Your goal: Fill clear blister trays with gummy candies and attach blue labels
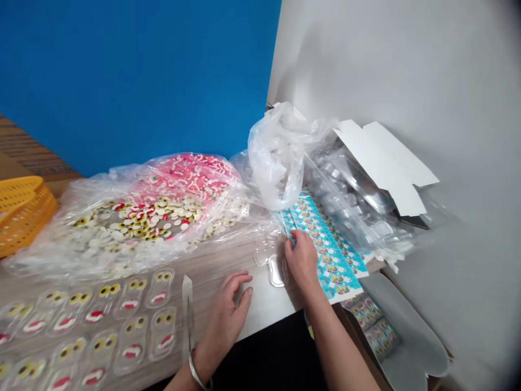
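Observation:
My left hand (228, 309), a bangle on its wrist, is over the table with fingers loosely curled and thumb apart, nothing in them. Farther right, my right hand (302, 258) pinches what looks like a pair of thin tweezers (286, 225), prongs pointing away. Under its left side lies a clear peanut-shaped blister shell (277, 270). Blue printed card sheets (325, 247) lie beneath and right of this hand. At left, rows of clear shells (103, 301) each hold yellow eye pieces and a red-and-white mouth piece. A pale pointed strip (187, 309) lies between them and my left hand.
A large clear bag (142, 222) spreads loose eye and mouth pieces across the back. Behind my right hand is a crumpled bag (277, 157). Clear trays (354, 201) and a white card (386, 163) sit back right. A yellow basket (24, 212) stands left; an open box (374, 320) is lower right.

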A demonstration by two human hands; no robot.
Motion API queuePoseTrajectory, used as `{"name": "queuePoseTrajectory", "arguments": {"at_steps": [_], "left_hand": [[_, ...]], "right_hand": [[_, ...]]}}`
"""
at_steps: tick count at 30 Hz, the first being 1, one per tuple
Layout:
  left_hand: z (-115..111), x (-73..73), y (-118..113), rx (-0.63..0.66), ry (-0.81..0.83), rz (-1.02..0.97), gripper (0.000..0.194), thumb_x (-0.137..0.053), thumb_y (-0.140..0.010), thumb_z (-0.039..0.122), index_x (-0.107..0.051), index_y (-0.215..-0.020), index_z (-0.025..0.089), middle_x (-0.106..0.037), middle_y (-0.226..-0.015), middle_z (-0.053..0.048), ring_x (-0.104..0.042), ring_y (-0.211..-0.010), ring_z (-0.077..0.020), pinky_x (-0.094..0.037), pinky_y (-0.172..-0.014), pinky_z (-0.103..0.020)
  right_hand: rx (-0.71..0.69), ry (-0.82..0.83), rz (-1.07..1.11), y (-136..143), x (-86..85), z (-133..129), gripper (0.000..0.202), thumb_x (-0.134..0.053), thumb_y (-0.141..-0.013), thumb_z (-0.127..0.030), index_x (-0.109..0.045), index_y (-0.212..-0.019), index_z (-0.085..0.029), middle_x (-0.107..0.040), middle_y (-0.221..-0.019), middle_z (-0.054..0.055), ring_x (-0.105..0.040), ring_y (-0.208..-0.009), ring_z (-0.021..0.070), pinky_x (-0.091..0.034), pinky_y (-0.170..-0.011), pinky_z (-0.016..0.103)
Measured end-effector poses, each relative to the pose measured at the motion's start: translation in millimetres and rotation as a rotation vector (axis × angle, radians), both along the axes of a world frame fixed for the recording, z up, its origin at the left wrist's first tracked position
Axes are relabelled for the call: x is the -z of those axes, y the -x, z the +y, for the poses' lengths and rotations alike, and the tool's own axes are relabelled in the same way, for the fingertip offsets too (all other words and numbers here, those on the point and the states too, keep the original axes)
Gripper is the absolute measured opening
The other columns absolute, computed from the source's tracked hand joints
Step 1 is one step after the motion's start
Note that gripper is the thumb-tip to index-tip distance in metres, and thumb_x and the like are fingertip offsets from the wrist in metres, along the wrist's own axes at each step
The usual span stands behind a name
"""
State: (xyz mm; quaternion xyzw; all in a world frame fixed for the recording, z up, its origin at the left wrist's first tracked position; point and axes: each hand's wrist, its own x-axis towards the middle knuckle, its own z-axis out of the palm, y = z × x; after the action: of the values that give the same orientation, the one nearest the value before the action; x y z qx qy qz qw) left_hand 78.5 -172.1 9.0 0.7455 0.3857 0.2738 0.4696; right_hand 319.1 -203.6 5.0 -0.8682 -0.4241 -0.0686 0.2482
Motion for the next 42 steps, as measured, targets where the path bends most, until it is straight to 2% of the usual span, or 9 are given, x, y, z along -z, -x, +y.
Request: {"name": "queuePoseTrajectory", "arguments": {"at_steps": [8, 14, 19, 22, 24, 28, 33, 38, 42], "left_hand": [[1, -5.9, -13, 0.034, 0.027, -0.01, 0.021, -0.054, -0.091, 0.027, -0.067, -0.107, 0.023, -0.065, -0.125, -0.011, -0.061, -0.117, -0.0253, -0.054, -0.094, -0.045], [2, -1.0, -11, 0.014, 0.1, -0.073, 0.02, -0.057, -0.089, 0.026, -0.069, -0.105, 0.024, -0.066, -0.124, -0.01, -0.061, -0.117, -0.0254, -0.053, -0.096, -0.045], [4, -26.8, -17, -0.086, 0.566, -0.253, 0.031, -0.062, -0.089, 0.04, -0.066, -0.113, 0.02, -0.07, -0.118, -0.012, -0.068, -0.105, -0.0251, -0.051, -0.096, -0.044], [9, -50.1, -22, -0.182, 0.924, -0.538, 0.047, -0.062, -0.089, 0.047, -0.058, -0.127, 0.019, -0.067, -0.125, -0.015, -0.069, -0.102, -0.0243, -0.052, -0.092, -0.04], [19, -59.1, -18, -0.268, 0.994, -0.68, 0.048, -0.067, -0.086, 0.044, -0.058, -0.125, 0.018, -0.069, -0.122, -0.015, -0.068, -0.102, -0.0224, -0.05, -0.093, -0.037], [49, -61.8, 15, -0.486, 0.926, -0.716, 0.045, -0.073, -0.08, 0.035, -0.058, -0.118, 0.018, -0.074, -0.107, -0.011, -0.07, -0.09, -0.0197, -0.052, -0.082, -0.031], [92, -60.5, 66, -0.647, 0.835, -0.703, 0.041, -0.074, -0.078, 0.033, -0.054, -0.112, 0.02, -0.072, -0.108, -0.01, -0.071, -0.07, -0.0164, -0.053, -0.061, -0.027], [123, -58.8, 85, -0.748, 0.861, -0.772, 0.045, -0.078, -0.074, 0.031, -0.054, -0.111, 0.021, -0.069, -0.115, -0.01, -0.072, -0.075, -0.0169, -0.056, -0.064, -0.028], [133, -51.7, 90, -0.732, 0.882, -0.814, 0.044, -0.076, -0.074, 0.03, -0.053, -0.11, 0.02, -0.068, -0.12, -0.013, -0.072, -0.08, -0.0188, -0.056, -0.068, -0.031]], "right_hand": [[-0.084, 0.193, -0.096, -3, -12.4, -3, 0.015, -0.058, -0.088, -0.026, -0.07, -0.096, -0.02, -0.063, -0.097, 0.01, -0.056, -0.093, 0.0245, -0.041, -0.082, 0.034], [-0.135, 0.218, -0.128, 1, -24.3, -2, 0.025, -0.046, -0.095, -0.018, -0.069, -0.088, -0.02, -0.064, -0.103, 0.011, -0.058, -0.089, 0.0229, -0.043, -0.079, 0.033], [-0.311, 0.012, -0.033, 32, -44.1, -23, 0.022, -0.045, -0.098, -0.021, -0.067, -0.098, -0.02, -0.064, -0.114, 0.011, -0.063, -0.095, 0.0212, -0.049, -0.081, 0.033], [-0.622, -0.082, -0.083, 72, -53.2, -24, 0.022, -0.046, -0.099, -0.02, -0.068, -0.102, -0.022, -0.067, -0.116, 0.01, -0.063, -0.101, 0.0229, -0.049, -0.084, 0.036], [-0.821, -0.131, -0.128, 99, -56.7, -17, 0.022, -0.048, -0.099, -0.019, -0.068, -0.104, -0.024, -0.07, -0.113, 0.008, -0.062, -0.105, 0.0249, -0.048, -0.086, 0.041], [-1.016, -0.173, -0.034, 132, -61.6, 18, 0.019, -0.053, -0.097, -0.021, -0.067, -0.11, -0.025, -0.07, -0.117, 0.007, -0.059, -0.115, 0.027, -0.046, -0.094, 0.045], [-0.978, -0.013, 0.16, 139, -62.7, 109, 0.02, -0.049, -0.097, -0.018, -0.067, -0.106, -0.022, -0.07, -0.106, 0.007, -0.063, -0.101, 0.0219, -0.049, -0.089, 0.036], [-0.958, 0.263, -0.095, 165, -47.9, 208, 0.017, -0.055, -0.093, -0.017, -0.071, -0.095, -0.021, -0.071, -0.098, 0.007, -0.061, -0.098, 0.0215, -0.044, -0.087, 0.03], [-0.976, 0.33, -0.182, 185, -34.4, 246, 0.016, -0.057, -0.091, -0.015, -0.072, -0.091, -0.019, -0.071, -0.097, 0.011, -0.061, -0.1, 0.0243, -0.043, -0.084, 0.032]]}}
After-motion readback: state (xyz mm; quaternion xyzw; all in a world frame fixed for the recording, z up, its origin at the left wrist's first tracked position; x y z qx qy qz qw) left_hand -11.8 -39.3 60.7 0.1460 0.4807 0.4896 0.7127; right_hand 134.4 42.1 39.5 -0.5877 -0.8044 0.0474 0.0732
